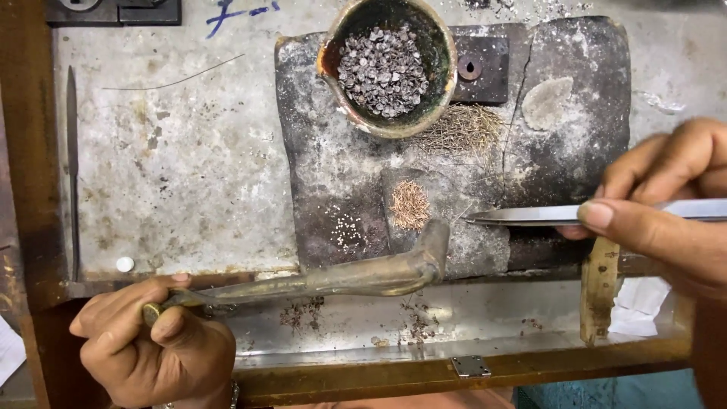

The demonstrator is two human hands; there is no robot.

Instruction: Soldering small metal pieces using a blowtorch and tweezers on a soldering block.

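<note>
My left hand [151, 341] grips a brass blowpipe torch [356, 274] at the lower left; its bent nozzle [435, 242] rises toward a dark, cracked soldering block [318, 159]. My right hand [666, 204] pinches steel tweezers [522, 216] whose tips rest on the block just right of the nozzle. On the block lie a heap of short coppery wire bits [410, 204] and a cluster of tiny pale beads [347, 229]. A round crucible bowl [438, 57] full of small metal cups [382, 72] stands at the block's top.
A tuft of fine wire [462, 129] lies under the bowl. A long file [73, 167] runs along the left of the worn bench [174, 151], with a small white disc [125, 264] near it. A wooden-framed tray [469, 367] with metal scraps sits below.
</note>
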